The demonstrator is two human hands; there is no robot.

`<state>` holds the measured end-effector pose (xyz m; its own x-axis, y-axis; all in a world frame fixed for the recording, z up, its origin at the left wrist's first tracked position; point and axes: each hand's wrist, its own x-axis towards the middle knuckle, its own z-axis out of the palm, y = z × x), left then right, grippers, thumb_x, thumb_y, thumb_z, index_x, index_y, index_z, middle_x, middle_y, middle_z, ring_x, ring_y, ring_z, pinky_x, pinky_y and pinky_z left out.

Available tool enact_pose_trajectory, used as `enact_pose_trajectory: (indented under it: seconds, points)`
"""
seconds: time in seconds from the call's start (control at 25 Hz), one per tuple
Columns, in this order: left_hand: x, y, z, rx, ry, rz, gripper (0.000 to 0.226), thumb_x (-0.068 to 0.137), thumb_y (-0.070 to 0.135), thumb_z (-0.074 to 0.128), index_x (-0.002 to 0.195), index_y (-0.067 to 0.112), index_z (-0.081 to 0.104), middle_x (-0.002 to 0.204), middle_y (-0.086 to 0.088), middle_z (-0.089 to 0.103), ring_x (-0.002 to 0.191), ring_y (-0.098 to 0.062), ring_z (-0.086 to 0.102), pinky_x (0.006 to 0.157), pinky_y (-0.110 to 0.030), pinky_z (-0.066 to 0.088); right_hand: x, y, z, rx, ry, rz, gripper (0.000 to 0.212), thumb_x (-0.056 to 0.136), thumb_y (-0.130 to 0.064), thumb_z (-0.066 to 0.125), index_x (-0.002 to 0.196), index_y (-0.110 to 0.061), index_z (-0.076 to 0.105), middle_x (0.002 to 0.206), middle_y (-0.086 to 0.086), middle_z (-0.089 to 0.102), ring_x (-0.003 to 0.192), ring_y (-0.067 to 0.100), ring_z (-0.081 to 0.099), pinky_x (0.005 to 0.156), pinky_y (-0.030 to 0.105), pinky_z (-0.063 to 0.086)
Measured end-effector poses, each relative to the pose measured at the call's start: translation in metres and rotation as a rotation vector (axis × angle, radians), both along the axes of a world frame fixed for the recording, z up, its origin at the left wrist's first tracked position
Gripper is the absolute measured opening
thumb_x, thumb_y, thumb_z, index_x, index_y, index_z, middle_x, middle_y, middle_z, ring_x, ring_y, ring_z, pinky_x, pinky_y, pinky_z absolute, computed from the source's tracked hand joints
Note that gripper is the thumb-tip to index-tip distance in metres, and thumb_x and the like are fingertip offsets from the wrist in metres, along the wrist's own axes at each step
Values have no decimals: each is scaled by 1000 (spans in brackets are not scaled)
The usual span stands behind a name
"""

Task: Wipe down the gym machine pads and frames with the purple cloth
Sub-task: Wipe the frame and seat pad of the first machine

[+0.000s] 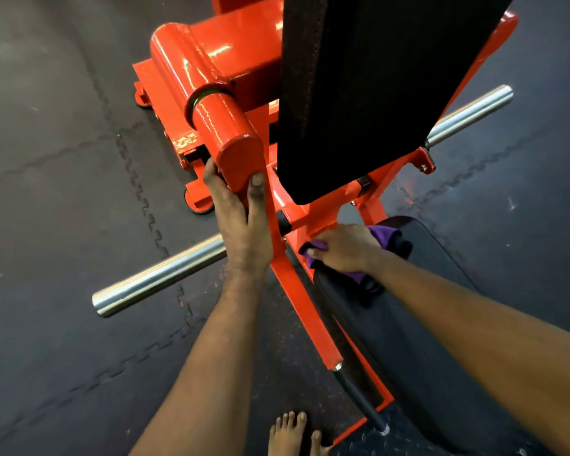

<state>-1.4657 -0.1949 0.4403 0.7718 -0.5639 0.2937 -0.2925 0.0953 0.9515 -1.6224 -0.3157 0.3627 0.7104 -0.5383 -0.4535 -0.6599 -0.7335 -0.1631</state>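
Note:
An orange gym machine frame (310,212) fills the middle of the view. A tall black back pad (369,93) rises above it, and a black seat pad (425,324) lies at the lower right. My left hand (241,225) grips the end of a thick orange frame tube (224,126). My right hand (346,248) presses the purple cloth (384,233) against the orange crossbar where the frame meets the front of the seat pad. Part of the cloth is hidden under my hand.
A chrome weight bar sticks out to the left (158,278) and to the right (471,115) of the frame. Dark interlocking rubber floor mats (63,225) surround the machine. A black-gripped handle (359,393) runs down the frame's lower end, beside my bare foot (293,436).

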Motion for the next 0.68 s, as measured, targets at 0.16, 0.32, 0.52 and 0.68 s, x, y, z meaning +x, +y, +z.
enact_pose_trajectory:
  seconds: [0.16, 0.32, 0.52, 0.68]
  points:
    - [0, 1, -1, 20, -8, -19, 52, 102, 36, 47, 145, 16, 27, 127, 7, 51, 117, -4, 51, 101, -28, 44, 1, -22, 9, 27, 118, -49, 47, 96, -66, 42, 120, -32, 65, 130, 5, 64, 122, 31, 57, 96, 41, 43]
    - [5, 5, -5, 68, -34, -56, 64, 100, 42, 47, 148, 7, 26, 139, -9, 47, 126, -20, 48, 108, -34, 40, 13, 15, 9, -13, 31, 20, 37, 95, -60, 48, 78, -29, 58, 98, -4, 68, 105, 25, 63, 92, 42, 48]
    - [-3, 11, -1, 86, -24, -55, 60, 99, 42, 47, 144, 7, 29, 131, -10, 49, 116, -19, 52, 96, -25, 43, 1, 52, 19, 1, 25, 343, 34, 96, -58, 48, 106, -31, 67, 111, -8, 65, 119, 22, 53, 98, 46, 40]
    - [24, -11, 18, 33, -61, -83, 62, 99, 50, 46, 143, 11, 27, 125, -10, 51, 109, -22, 54, 91, -37, 48, 31, 63, 15, -30, 330, 231, 43, 93, -54, 51, 120, -25, 65, 128, 8, 61, 128, 35, 47, 108, 69, 27]
